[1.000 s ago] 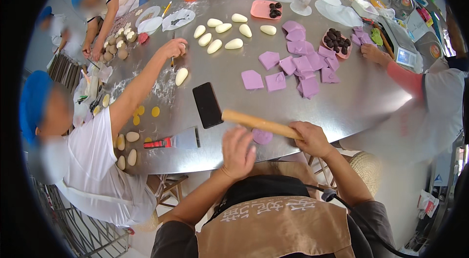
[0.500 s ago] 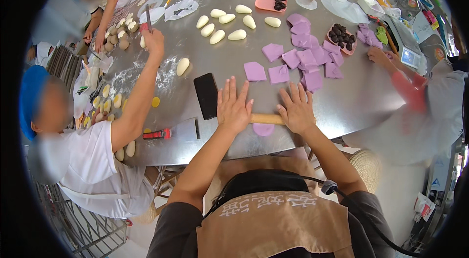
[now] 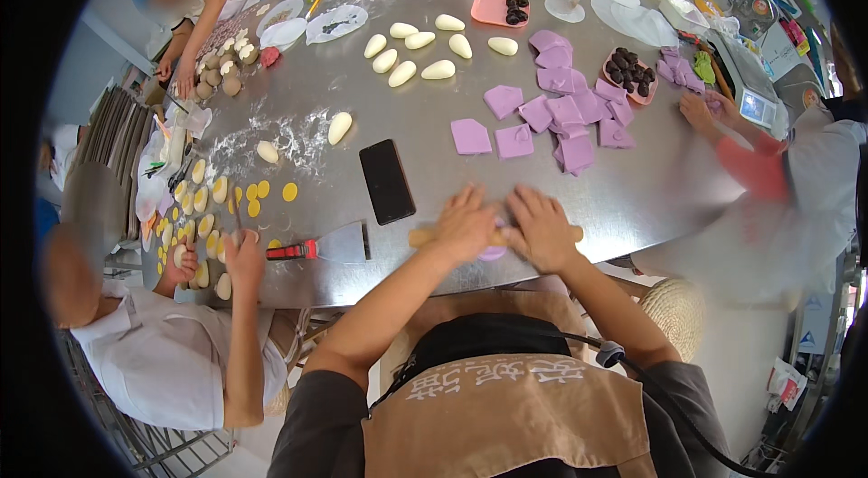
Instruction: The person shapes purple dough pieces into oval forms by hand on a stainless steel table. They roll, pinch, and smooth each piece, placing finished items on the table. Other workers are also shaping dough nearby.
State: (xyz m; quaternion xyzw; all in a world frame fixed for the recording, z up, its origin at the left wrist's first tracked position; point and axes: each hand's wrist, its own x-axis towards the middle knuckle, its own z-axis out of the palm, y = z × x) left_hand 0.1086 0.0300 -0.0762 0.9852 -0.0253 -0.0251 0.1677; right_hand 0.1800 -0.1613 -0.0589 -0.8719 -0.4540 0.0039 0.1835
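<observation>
At the near edge of the steel table [image 3: 674, 193], the rolling pin [image 3: 421, 236] lies roughly parallel to the rim, with only a narrow strip of metal between it and the drop; its left end sits near the bottom corner of a black phone [image 3: 387, 181], and the red-handled scraper [image 3: 344, 243] is a bit further left, so that side is the tight one; off the right end there's a wide stretch of bare steel running up toward a co-worker's hands [image 3: 701, 109]; straight ahead there's a decent gap before the loose purple sheets [image 3: 568, 112], and the white oval pieces [image 3: 438, 69] are well beyond that. As for pose, both forearms reach up from the bottom and angle inward; left hand [image 3: 464, 223] is palm down over the pin, fingers pointing forward, a bit blurred; right hand [image 3: 542, 227] is the same deal on the other side, thumb angled toward the middle; both look open and laid on top of the wood, not wrapped round it; the purple dough [image 3: 491, 254] is under the pin between the hands, its rounded near side poking out toward the person.
</observation>
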